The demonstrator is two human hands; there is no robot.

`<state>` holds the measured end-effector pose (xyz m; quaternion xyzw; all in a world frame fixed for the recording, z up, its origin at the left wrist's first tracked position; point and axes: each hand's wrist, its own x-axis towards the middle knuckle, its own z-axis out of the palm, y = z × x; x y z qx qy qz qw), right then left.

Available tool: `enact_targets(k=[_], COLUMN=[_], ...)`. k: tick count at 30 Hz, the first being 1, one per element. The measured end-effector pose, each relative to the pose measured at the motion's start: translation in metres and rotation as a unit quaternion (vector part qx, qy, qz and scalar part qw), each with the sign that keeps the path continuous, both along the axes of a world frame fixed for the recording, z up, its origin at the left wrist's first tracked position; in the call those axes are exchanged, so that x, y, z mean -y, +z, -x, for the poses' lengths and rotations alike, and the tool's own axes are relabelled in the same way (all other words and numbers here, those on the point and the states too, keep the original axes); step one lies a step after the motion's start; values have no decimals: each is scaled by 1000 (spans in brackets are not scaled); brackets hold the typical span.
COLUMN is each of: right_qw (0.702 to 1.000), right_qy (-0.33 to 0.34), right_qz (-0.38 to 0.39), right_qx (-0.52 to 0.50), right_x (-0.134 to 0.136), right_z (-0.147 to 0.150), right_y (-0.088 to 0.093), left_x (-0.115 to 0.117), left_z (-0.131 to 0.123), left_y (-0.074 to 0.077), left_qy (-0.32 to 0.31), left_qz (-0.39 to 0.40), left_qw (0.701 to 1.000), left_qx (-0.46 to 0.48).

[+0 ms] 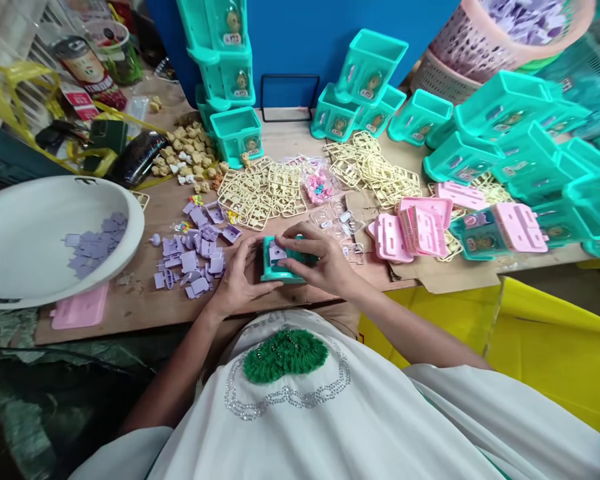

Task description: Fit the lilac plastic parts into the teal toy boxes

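Observation:
A teal plastic box (pixel 286 275) sits at the table's front edge between my hands. My left hand (pixel 240 277) is closed around its left side, thumb along the near rim. Fingers of my right hand (pixel 320 261) reach over the box and pinch a small purple plastic piece (pixel 277 253) at its opening. Whether that piece is seated in the box I cannot tell. Left of my left hand lies a pile of loose purple parts (pixel 193 257). Pink plastic lids (pixel 415 230) are stacked to the right of my right hand.
Cream part frames (pixel 263 193) and small tan figures (pixel 187 150) lie behind the hands. A white basin (pixel 25 233) with purple pieces stands left. Teal boxes are stacked at the back (pixel 373 63) and right (pixel 510 107). A pink basket (pixel 463 40) stands back right.

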<state>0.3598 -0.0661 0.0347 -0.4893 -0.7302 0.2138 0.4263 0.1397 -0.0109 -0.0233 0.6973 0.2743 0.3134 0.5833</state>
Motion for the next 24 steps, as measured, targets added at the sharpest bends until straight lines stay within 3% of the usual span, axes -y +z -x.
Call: enact_targets(k=[3,7,11,16,24], right_qw=[999,995,993,990,988], right_qy=[-42,-97,-109,-117,-138], right_qz=[-6,-27,2,-2,23], right_qx=[-11,-11,-40,-78,-64], right_x=[10,29,47,66,67], right_z=[1,4,5,4,9], right_y=[0,4,2,-14,-31], left_x=[13,29,33,39,46], left_z=[-5,-6,3,4,-10], left_y=[4,5,15,32,44], left_qy=[24,107,85,122,85], left_qz=[-21,-130,-195,-308,-322], left_qw=[999,986,977,939,941], left_qx=[7,3,-32,-88,-63])
